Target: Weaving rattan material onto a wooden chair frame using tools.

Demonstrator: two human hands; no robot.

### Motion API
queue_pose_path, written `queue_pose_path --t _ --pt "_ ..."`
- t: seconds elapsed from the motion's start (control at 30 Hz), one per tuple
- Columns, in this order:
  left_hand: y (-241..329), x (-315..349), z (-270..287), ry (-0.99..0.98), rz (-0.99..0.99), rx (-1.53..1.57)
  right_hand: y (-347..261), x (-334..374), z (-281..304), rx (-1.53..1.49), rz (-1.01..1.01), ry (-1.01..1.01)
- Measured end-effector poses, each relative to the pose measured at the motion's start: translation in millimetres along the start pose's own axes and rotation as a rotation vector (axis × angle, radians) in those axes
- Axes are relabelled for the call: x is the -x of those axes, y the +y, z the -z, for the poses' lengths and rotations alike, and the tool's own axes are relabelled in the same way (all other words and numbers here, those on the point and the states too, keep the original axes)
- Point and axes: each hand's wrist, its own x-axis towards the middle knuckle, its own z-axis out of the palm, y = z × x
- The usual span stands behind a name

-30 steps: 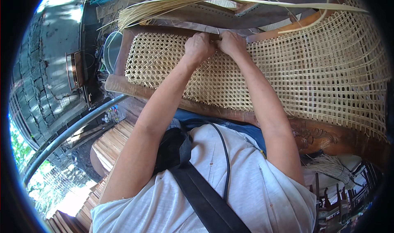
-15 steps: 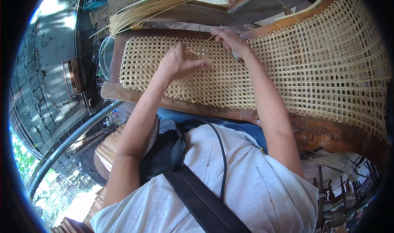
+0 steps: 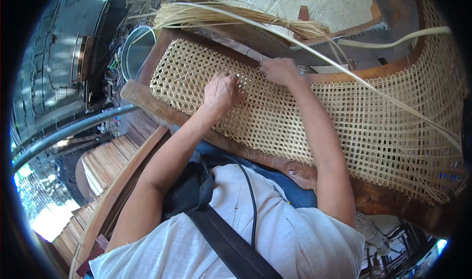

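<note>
A woven cane panel (image 3: 196,65) spans a brown wooden chair frame (image 3: 255,155) across my lap. My left hand (image 3: 221,93) rests on the weave, its fingers curled down at the cane; what they pinch, if anything, is hidden. To its right, my right hand (image 3: 280,71) hovers by the panel's far edge, blurred, with fingers drawn together. Anything in those fingers is too small to make out. Over the right part of the panel runs a long pale cane strip (image 3: 339,68), and the weave there is more open.
Beyond the frame lies a bundle of cane strands (image 3: 216,17). A bucket (image 3: 137,53) stands at the far left, above a metal pipe (image 3: 73,131). Wooden slats (image 3: 110,163) are stacked at the left. Another frame part (image 3: 393,13) stands at the back right.
My left hand has gone from thumb spread to curled on the weave. The right hand has shifted slightly nearer. The view has tilted, and the long pale strip now crosses the panel.
</note>
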Motion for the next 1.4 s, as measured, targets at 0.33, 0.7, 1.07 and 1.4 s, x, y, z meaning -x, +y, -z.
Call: queue_pose_path --t 0.33,0.7,1.07,1.4 --pt "-5 -1 -8 0.034 0.015 0.016 50 16 -10 0.097 -0.288 0.194" --pt "-5 5 -4 -0.049 -0.222 -0.110 58 40 14 0.197 -0.502 0.316" --pt "119 89 13 -0.590 -0.202 1.396 -120 218 16 -1.617 -0.299 0.852" --pt "123 107 39 -1.357 -0.293 0.693 -201 398 -83 -0.609 -0.664 0.422"
